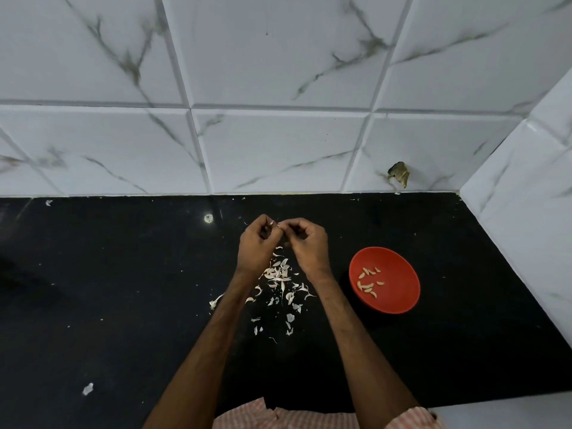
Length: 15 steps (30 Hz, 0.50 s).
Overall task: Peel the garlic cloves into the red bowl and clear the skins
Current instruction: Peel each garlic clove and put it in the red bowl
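Note:
My left hand (257, 243) and my right hand (306, 243) meet above the black counter, fingertips together, pinching a small garlic clove (275, 224) between them. Most of the clove is hidden by the fingers. Below the hands lies a scatter of white garlic skins (280, 280) on the counter. The red bowl (399, 301) stands to the right of my right forearm and holds several peeled cloves (366, 283).
The black counter (123, 289) runs to a white marble-look tiled wall (278, 134) at the back and right. Stray skin bits lie at the front left (88, 389) and near the back edge (209, 218). A chipped hole (399, 174) marks the wall above the bowl.

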Each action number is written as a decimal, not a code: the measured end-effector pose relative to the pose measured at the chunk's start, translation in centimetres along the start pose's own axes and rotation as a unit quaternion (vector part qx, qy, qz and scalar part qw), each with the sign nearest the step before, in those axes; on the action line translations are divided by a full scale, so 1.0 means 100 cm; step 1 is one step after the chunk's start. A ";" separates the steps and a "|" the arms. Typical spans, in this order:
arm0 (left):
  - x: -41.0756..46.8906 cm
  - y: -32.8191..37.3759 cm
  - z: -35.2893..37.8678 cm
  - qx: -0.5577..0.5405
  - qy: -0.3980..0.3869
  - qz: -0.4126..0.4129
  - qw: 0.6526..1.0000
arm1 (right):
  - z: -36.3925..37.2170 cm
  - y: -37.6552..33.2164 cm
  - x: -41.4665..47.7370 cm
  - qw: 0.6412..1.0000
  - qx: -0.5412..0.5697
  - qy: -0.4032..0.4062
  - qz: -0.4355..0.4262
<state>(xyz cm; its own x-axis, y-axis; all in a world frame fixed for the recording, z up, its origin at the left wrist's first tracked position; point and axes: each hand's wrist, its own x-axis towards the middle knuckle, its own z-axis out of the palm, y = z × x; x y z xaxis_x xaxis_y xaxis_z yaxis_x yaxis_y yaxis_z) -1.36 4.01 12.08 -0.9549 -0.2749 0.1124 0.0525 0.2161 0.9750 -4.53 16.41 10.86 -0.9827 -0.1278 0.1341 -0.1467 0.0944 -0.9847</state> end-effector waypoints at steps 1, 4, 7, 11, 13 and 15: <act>0.001 -0.001 -0.001 0.007 -0.005 0.005 1.000 | -0.001 -0.001 0.001 1.000 -0.005 -0.009 0.002; 0.000 -0.005 -0.003 0.023 -0.018 0.014 0.999 | -0.003 -0.004 0.002 0.999 -0.016 -0.027 0.019; 0.000 -0.009 -0.004 0.024 -0.027 0.008 0.999 | -0.003 -0.004 0.002 0.999 -0.033 -0.028 0.022; -0.002 -0.007 -0.005 0.027 -0.032 0.012 0.999 | -0.003 -0.005 0.002 0.999 -0.012 0.000 0.036; -0.001 -0.008 -0.005 0.039 -0.028 0.005 0.999 | -0.002 -0.007 0.002 0.999 -0.003 0.004 0.038; 0.000 -0.010 -0.005 0.061 -0.021 -0.001 0.998 | -0.001 -0.007 0.002 0.999 0.004 0.006 0.045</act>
<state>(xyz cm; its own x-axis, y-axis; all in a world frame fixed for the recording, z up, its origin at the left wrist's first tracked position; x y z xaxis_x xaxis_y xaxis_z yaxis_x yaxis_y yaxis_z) -1.22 3.35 11.21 -0.9663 -0.2368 0.1007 0.0179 0.3284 0.9444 -4.66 16.37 11.63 -0.9931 -0.1082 0.0454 -0.0560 0.0973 -0.9937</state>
